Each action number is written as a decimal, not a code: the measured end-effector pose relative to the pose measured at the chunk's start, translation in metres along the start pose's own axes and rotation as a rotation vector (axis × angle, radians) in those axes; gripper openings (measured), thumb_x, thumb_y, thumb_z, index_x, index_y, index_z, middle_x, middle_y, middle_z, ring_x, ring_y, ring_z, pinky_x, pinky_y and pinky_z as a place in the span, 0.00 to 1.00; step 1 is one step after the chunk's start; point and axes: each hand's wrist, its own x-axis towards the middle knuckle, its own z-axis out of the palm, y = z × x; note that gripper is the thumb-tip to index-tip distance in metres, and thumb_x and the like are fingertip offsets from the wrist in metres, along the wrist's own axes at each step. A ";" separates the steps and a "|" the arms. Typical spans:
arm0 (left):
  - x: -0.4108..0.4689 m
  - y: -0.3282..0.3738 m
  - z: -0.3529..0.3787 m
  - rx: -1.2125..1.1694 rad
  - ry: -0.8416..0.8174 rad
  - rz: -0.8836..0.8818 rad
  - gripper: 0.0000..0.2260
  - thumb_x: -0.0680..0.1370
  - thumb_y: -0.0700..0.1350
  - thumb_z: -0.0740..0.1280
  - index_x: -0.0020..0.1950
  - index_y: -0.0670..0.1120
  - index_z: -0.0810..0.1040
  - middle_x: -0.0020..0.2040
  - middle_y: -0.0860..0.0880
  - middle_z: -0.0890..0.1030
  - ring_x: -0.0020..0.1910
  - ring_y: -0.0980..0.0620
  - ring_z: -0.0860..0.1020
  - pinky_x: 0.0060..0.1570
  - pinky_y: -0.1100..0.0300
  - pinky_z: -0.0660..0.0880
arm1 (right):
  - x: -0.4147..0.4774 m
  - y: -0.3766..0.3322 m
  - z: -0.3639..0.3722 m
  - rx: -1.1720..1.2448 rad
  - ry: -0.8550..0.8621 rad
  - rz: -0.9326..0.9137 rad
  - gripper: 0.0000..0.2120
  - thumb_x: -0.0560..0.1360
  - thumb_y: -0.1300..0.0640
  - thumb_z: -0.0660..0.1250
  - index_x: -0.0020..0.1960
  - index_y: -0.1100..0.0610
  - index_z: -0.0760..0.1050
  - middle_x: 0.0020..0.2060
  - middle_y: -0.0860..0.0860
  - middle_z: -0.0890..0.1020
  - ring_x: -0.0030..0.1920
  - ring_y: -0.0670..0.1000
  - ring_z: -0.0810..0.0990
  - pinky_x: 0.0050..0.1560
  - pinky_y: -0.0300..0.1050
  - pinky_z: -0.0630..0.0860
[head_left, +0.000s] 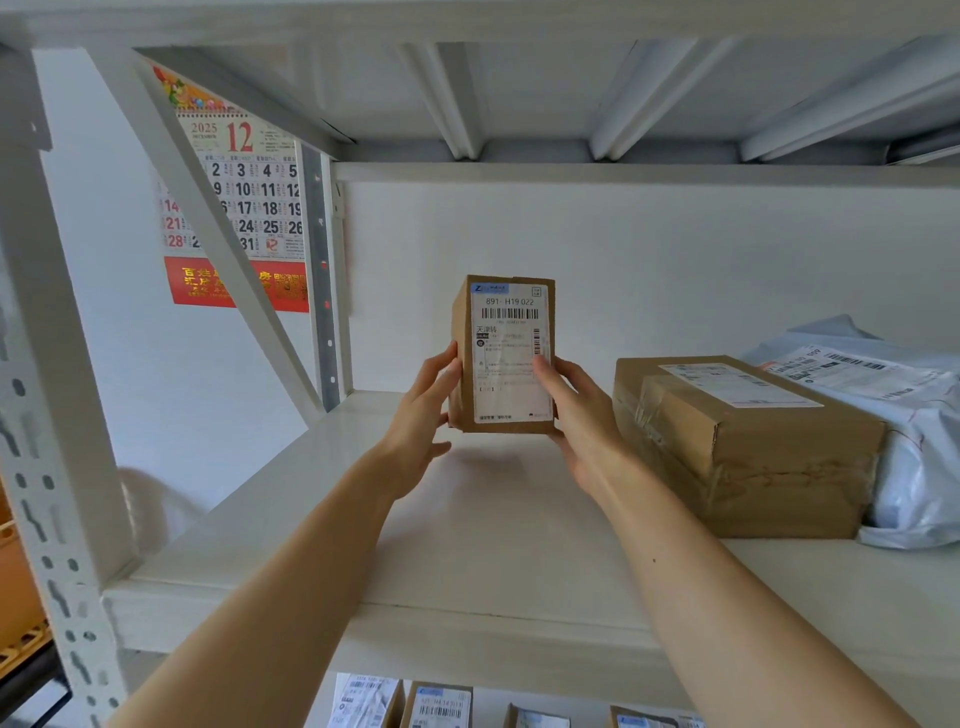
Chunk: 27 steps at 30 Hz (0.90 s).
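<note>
Two hands hold one small cardboard box (511, 358) upright over the white shelf board (322, 519), roughly midway between the board's left edge and a larger taped box (743, 447), nearer the back edge than the front. The left hand (423, 415) grips the box's left side with curled fingers. The right hand (582, 421) clasps the right side, its thumb lying on the shipping label (509, 312) that faces the camera. Whether the base rests on the board or hangs just above it cannot be told. The larger taped box lies toward the right edge, touching a grey mailer bag (914, 441) beside it. A wall calendar (249, 208) hangs past the board's left edge, and labelled parcels (439, 706) stand on the shelf below
</note>
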 end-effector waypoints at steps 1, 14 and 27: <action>0.000 -0.001 0.000 0.004 -0.005 -0.008 0.16 0.82 0.62 0.57 0.70 0.69 0.64 0.74 0.49 0.69 0.73 0.38 0.66 0.71 0.30 0.60 | 0.000 0.000 0.000 0.015 -0.010 0.002 0.16 0.80 0.46 0.65 0.65 0.51 0.76 0.55 0.50 0.84 0.56 0.51 0.81 0.54 0.46 0.79; 0.002 -0.007 -0.002 -0.001 0.136 0.001 0.50 0.61 0.56 0.78 0.79 0.50 0.60 0.67 0.44 0.75 0.59 0.45 0.79 0.52 0.52 0.79 | 0.004 0.009 0.002 -0.113 -0.051 -0.068 0.29 0.78 0.46 0.68 0.75 0.43 0.62 0.62 0.48 0.79 0.60 0.49 0.78 0.58 0.48 0.78; 0.007 -0.007 -0.006 -0.185 0.143 -0.040 0.10 0.82 0.56 0.63 0.59 0.53 0.77 0.61 0.46 0.79 0.62 0.43 0.78 0.65 0.47 0.74 | 0.003 0.004 -0.001 0.106 -0.029 0.088 0.22 0.75 0.52 0.71 0.67 0.55 0.72 0.53 0.51 0.82 0.51 0.49 0.81 0.47 0.45 0.78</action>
